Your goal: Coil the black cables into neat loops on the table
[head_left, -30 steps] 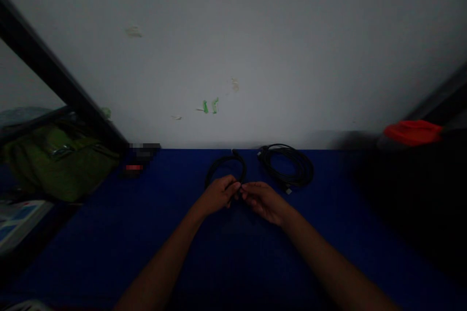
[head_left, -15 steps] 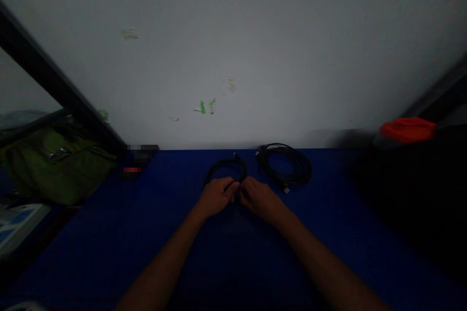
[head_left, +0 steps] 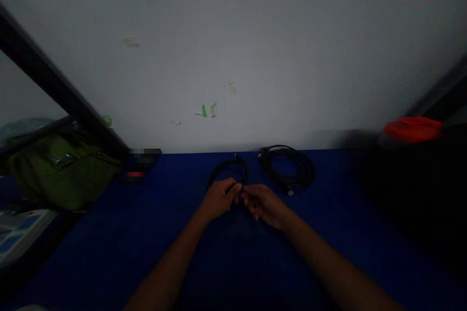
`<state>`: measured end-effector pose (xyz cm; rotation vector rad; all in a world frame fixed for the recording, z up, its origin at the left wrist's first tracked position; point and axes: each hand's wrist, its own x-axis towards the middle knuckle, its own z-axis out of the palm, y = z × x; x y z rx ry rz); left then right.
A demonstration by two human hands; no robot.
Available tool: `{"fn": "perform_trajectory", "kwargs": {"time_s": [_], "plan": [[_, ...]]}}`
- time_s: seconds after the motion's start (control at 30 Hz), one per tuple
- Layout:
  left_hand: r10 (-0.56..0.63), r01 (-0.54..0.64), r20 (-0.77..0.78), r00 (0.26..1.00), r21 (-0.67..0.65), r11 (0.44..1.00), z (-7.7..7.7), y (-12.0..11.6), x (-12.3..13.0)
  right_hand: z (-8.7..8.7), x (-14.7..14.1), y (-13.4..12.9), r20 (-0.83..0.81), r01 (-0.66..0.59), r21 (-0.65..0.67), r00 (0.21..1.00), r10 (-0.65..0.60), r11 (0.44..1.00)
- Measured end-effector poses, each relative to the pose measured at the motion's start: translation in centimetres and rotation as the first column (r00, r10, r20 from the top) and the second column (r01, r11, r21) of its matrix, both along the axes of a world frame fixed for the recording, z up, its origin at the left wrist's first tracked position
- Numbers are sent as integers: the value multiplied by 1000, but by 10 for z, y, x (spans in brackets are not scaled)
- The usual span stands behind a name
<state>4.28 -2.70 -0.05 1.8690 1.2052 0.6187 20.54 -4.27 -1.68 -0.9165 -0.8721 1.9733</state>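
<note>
A black cable (head_left: 218, 167) lies in a loop on the blue table, its small metal plug at the loop's far side. My left hand (head_left: 220, 197) is closed on the near part of this loop, thumb against the fingers. Close beside it, my right hand (head_left: 263, 204) pinches with thumb and forefinger at the loop's near right, its other fingers curled loosely. The fingertips hide what lies between them, and the picture is dark. To the right rests a second coiled black cable (head_left: 309, 171) with a USB plug (head_left: 290, 193), touched by neither hand.
A pale wall (head_left: 292, 58) rises behind the blue table (head_left: 146, 233). Dark blurred items (head_left: 146, 155) stand at the back left, near a green bag (head_left: 65, 165). On the right are a large black object (head_left: 419, 194) and a red-orange lid (head_left: 414, 129).
My right hand has turned and its lower fingers have loosened from a tighter curl. My left hand keeps its hold. The whole view has shifted slightly.
</note>
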Motion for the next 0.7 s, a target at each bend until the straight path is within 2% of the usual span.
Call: {"fn": "perform_trajectory", "kwargs": {"time_s": [0.2, 0.3, 0.37, 0.43, 0.5, 0.57, 0.6, 0.7], "plan": [[-7, 7, -9, 1000, -1, 1000, 3, 0, -1, -1, 0, 1, 10, 29, -19, 1000, -29, 999], [-13, 13, -41, 999, 5, 1000, 5, 0, -1, 2, 0, 0, 116, 17, 91, 993, -27, 996], [-15, 16, -76, 997, 21, 1000, 5, 0, -2, 6, 1, -2, 258, -10, 241, 965, -54, 970], [-11, 16, -116, 993, 44, 999, 5, 0, -2, 10, 2, -4, 463, -96, 456, 875, -144, 885], [-2, 13, -154, 988, 65, 998, 5, -1, -2, 14, 3, -7, 643, -264, 632, 704, -303, 728], [12, 2, -177, 984, 81, 997, 6, -1, -2, 17, 4, -8, 719, -441, 687, 524, -456, 578], [22, -6, -182, 983, 87, 996, 5, -1, -1, 18, 4, -9, 728, -502, 686, 461, -507, 527], [50, -34, -173, 984, 96, 995, 5, -1, -1, 19, 4, -9, 723, -586, 671, 382, -575, 454]]}}
